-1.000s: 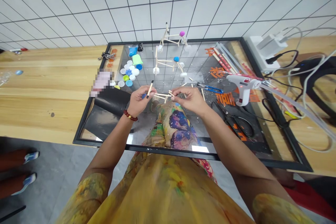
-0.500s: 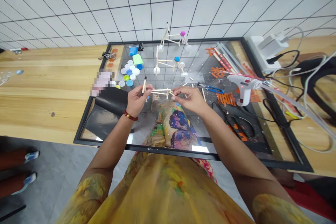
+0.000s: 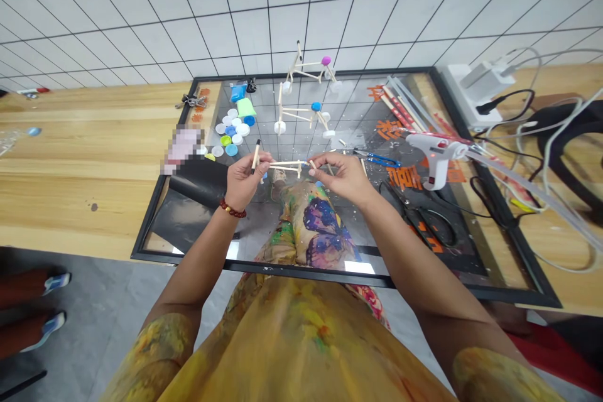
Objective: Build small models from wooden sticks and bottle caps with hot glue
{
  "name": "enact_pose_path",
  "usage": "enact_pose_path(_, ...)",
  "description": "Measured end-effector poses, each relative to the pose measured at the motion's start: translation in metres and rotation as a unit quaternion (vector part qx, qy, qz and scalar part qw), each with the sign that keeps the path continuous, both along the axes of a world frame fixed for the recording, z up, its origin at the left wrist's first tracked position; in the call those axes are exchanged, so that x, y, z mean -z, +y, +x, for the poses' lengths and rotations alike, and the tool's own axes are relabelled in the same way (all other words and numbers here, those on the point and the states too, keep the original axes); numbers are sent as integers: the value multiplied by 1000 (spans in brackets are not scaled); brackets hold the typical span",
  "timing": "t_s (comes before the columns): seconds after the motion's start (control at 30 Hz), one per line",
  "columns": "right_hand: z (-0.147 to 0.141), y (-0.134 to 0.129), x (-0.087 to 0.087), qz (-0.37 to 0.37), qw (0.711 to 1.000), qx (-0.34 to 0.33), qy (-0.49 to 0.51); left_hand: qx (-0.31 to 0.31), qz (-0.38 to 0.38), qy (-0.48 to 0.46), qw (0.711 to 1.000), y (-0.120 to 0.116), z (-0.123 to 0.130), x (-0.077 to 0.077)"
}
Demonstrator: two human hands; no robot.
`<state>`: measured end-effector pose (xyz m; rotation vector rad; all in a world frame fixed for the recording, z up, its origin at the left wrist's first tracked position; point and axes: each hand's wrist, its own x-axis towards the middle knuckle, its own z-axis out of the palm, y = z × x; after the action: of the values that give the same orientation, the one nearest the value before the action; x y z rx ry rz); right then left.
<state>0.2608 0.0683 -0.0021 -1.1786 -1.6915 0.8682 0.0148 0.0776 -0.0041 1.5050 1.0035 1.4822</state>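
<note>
A small frame of wooden craft sticks (image 3: 287,166) is floating level between the person's hands, above the lap and over the lower part of a black-framed glass panel (image 3: 282,262). The left hand (image 3: 245,179) is closed in a narrow pinch around an upright black-tipped stick (image 3: 255,154), and the frame's left end is pressing against its fingers. A red beaded bracelet (image 3: 232,210) is circling that wrist. The right hand (image 3: 342,179) is reaching in from the other side, its fingertips (image 3: 316,163) narrowing on the frame's right end.

Two finished stick models with white and coloured bottle-cap feet (image 3: 301,114) are standing farther out on the panel, and a cluster of plastic bottle caps (image 3: 230,135) is lying beyond the left hand. A black sheet (image 3: 198,195) is lying nearer that hand. Toward the right, blue-handled scissors (image 3: 381,159), a white hot glue gun (image 3: 436,154) and black-handled scissors (image 3: 424,223) are resting on the panel, with a bundle of long sticks (image 3: 405,103) beyond them. The panel is sitting on a wooden table (image 3: 85,138), and a white power strip (image 3: 475,91) is trailing cables at its far right corner. Another person's feet in blue-and-white shoes (image 3: 56,282) are standing on the floor at the left.
</note>
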Motion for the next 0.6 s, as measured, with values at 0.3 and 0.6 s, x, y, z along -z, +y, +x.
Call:
enact_pose_path(0.3, -11, 3, 0, 46, 999, 12, -8, 20, -16, -7, 1000, 1, 1, 2)
enact_pose_path(0.6, -14, 5, -2, 64, 998, -20, 7, 16, -20, 19, 999, 0, 3, 2)
